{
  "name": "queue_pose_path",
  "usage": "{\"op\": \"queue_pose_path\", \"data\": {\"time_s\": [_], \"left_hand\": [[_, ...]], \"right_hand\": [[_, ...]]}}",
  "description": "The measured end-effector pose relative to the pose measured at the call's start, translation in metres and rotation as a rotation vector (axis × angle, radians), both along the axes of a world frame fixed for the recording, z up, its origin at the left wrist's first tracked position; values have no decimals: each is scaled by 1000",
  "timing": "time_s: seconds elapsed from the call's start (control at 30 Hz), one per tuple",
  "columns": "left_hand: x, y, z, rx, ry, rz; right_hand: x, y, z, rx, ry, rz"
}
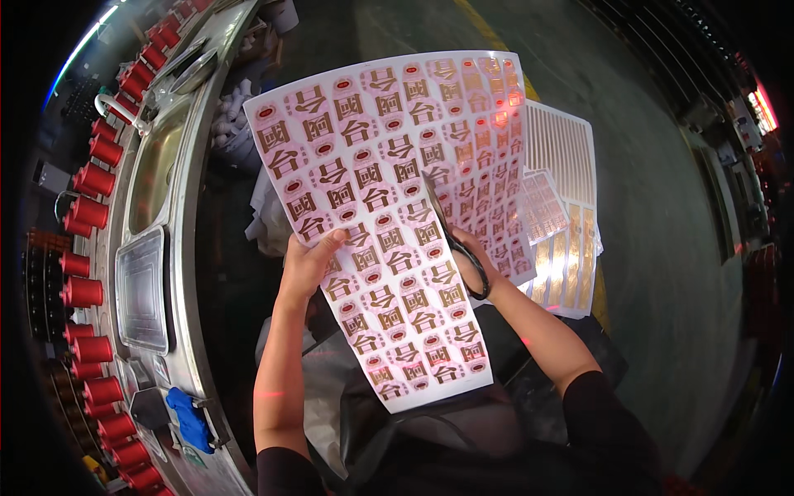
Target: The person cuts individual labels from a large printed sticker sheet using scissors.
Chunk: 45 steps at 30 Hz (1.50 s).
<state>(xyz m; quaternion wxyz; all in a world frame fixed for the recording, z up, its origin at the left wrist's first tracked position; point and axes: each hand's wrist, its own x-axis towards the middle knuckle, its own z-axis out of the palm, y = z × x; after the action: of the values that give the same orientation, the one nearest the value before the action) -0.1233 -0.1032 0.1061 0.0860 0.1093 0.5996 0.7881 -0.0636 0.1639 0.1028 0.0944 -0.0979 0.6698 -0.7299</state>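
Observation:
A large printed sheet (pixel 376 198) with rows of brown characters and small red ovals on a pinkish white ground spreads in front of me. My left hand (pixel 313 263) grips its left edge, thumb on top and the other fingers hidden behind. My right hand (pixel 480 255) is closed on black-handled scissors (pixel 476 281), whose blades point up into the sheet. A slit runs from the sheet's near edge to the blades. Left of the slit the long strip hangs toward my lap; on the right the other part bends away, shiny near its far corner.
More sheets (pixel 566 149), striped white and gold, lie beyond my right hand. Along the left runs a steel counter (pixel 188 273) with a sink (pixel 157 178), a rectangular tray (pixel 142 289) and a blue object (pixel 190 420). Red cylinders (pixel 83 292) line its far side. White bags (pixel 269 211) stand beside it.

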Motion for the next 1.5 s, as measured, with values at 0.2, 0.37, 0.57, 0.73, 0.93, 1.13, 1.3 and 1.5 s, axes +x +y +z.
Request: {"op": "queue_pose_path", "data": {"time_s": [0.2, 0.37, 0.57, 0.73, 0.93, 1.13, 1.3, 1.5], "left_hand": [[-2, -2, -2, 20, -30, -3], [1, 1, -3, 20, -50, -19], [-3, 4, -7, -8, 0, -28], [-11, -2, -23, 84, -125, -43], [-13, 7, -44, 210, -287, -88], [-21, 8, -77, 186, -358, -97], [-30, 8, -89, 184, -423, -112], [-39, 11, -95, 197, -432, -108]], "right_hand": [[-2, 2, 0, 106, 55, -26], [-21, -5, 20, -137, -148, 69], [-21, 0, 2, -30, -32, -10], [-22, -10, 7, -17, 1, -48], [-60, 6, -48, 55, -103, 40], [-81, 11, -62, 230, -161, 97], [-85, 14, -92, -7, -304, 81], [-85, 12, -101, 337, 58, 53]]}}
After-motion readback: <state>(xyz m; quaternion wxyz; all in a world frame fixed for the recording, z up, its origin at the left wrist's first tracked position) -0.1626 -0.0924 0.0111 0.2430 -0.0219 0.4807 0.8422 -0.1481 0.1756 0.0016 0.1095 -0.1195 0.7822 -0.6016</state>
